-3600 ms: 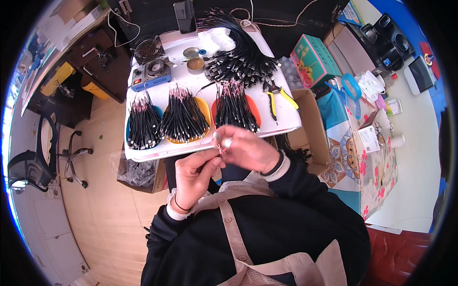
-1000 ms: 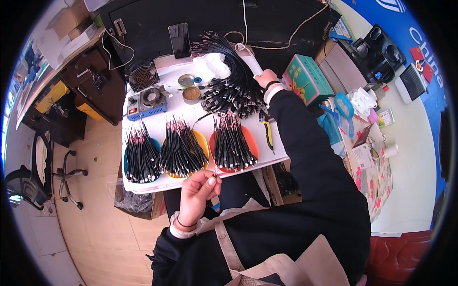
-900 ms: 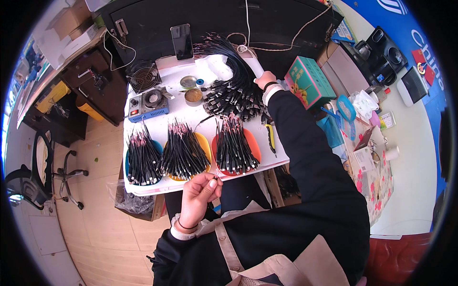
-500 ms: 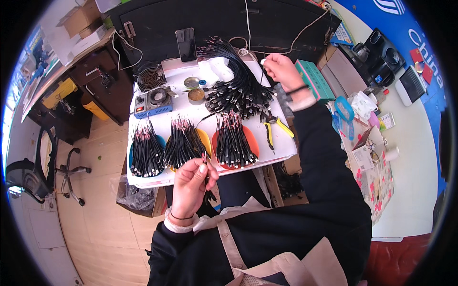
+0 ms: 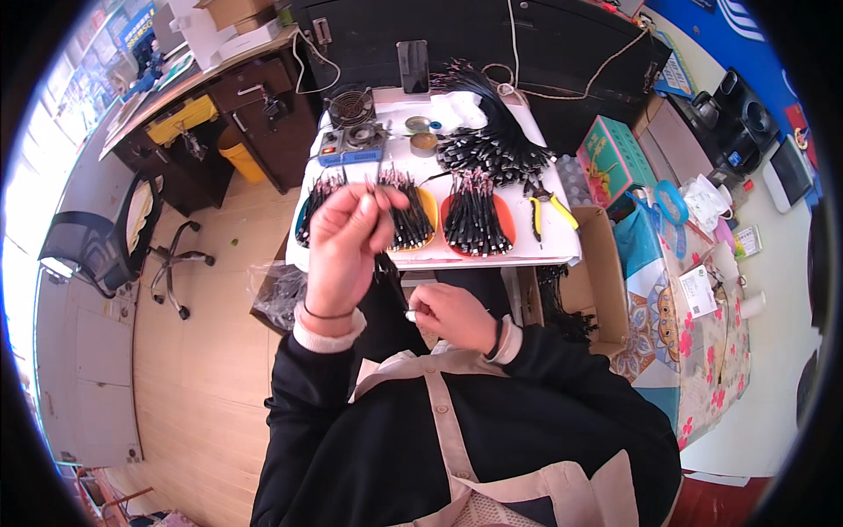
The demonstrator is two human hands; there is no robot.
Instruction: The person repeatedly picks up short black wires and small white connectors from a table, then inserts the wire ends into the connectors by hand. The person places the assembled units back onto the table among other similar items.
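My left hand point(image 5: 344, 237) is raised in front of the table, closed in a pinch on a thin black cable point(image 5: 385, 267) that hangs below it. Lower and to the right, near my lap, my right hand point(image 5: 457, 318) has its fingers closed. A small white patch shows at its fingertips; what they hold is hidden. Beyond the hands, short black cables with pinkish wire ends lie in bunches on a blue plate, a yellow plate point(image 5: 429, 204) and an orange plate point(image 5: 506, 225). My left hand covers part of the bunches behind it.
A heap of longer black cables point(image 5: 492, 145) lies at the back of the white table. Yellow-handled pliers point(image 5: 553, 209) are by its right edge. A blue heating device point(image 5: 353, 155), a fan point(image 5: 351, 107), a small tin point(image 5: 423, 144) and a phone point(image 5: 413, 66) stand behind the bunches.
My right hand has come back from the cable heap at the back right to near my lap. My left hand has risen, and the whole view has shifted.
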